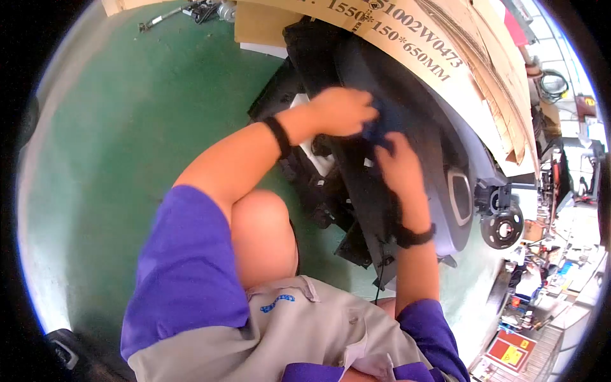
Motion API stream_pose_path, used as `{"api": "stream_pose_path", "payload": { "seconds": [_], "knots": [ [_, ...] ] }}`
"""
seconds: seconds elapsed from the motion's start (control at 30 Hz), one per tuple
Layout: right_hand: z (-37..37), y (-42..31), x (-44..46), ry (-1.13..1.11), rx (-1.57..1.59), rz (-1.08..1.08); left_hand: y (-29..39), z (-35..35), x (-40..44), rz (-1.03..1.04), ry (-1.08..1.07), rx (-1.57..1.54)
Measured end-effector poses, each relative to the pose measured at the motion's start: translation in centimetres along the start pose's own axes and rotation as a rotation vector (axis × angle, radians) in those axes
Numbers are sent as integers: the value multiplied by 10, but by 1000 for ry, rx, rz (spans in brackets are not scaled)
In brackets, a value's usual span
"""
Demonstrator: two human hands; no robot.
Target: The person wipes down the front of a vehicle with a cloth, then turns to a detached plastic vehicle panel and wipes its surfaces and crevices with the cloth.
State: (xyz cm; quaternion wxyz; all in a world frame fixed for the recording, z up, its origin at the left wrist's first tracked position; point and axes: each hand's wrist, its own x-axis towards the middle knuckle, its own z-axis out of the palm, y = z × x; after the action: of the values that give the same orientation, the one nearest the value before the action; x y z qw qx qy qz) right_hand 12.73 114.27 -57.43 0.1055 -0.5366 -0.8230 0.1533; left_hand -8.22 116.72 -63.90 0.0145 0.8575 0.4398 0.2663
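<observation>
A large black moulded panel with a grey outer edge [450, 226], which looks like a vehicle part, lies in front of my knees. My left hand [344, 112] reaches over it from the left, fingers curled against a dark blue, cloth-like piece [377, 122]. From the right, my right hand [402, 167] comes up to the same piece with its fingers bent around its lower side. Both hands are slightly blurred, and part of the blue piece is hidden by the fingers. Black parts with white pieces [321, 164] lie under my left forearm.
Large printed cardboard [407, 38] leans over the far side of the panel. A black wheel [503, 228] stands at right, near cluttered shelving [534, 280]. Metal parts [197, 11] lie on the green floor [127, 114] at top. A thin cable [380, 274] hangs near my lap.
</observation>
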Motion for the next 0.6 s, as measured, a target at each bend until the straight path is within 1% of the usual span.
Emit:
{"api": "stream_pose_path", "payload": {
  "seconds": [0.07, 0.13, 0.2, 0.27, 0.37, 0.4, 0.5, 0.57, 0.6],
  "knots": [
    [43, -11, 12, 78, 68, -260, -23, -10, -32, -148, 39, 16],
    [73, -36, 17, 57, 74, -263, -41, -12, -62, -313, 70, 16],
    [97, -48, 19, 38, 72, -316, -45, -7, -78, -313, 161, -13],
    [108, -47, 15, 62, -26, -354, -40, -1, -84, -274, 253, -36],
    [112, -41, 11, 59, -78, -399, -44, 4, -82, -317, 250, 10],
    [113, -40, 14, 12, -62, -360, -47, 7, -82, -330, 253, 27],
    [118, -47, 33, -119, -44, -238, -72, 10, -75, -414, 171, 93],
    [118, -71, 63, -211, -78, -150, -90, 5, -68, -580, 135, 113],
    [119, -81, 81, -208, -44, -167, -99, 0, -65, -663, 116, 124]
  ]
}}
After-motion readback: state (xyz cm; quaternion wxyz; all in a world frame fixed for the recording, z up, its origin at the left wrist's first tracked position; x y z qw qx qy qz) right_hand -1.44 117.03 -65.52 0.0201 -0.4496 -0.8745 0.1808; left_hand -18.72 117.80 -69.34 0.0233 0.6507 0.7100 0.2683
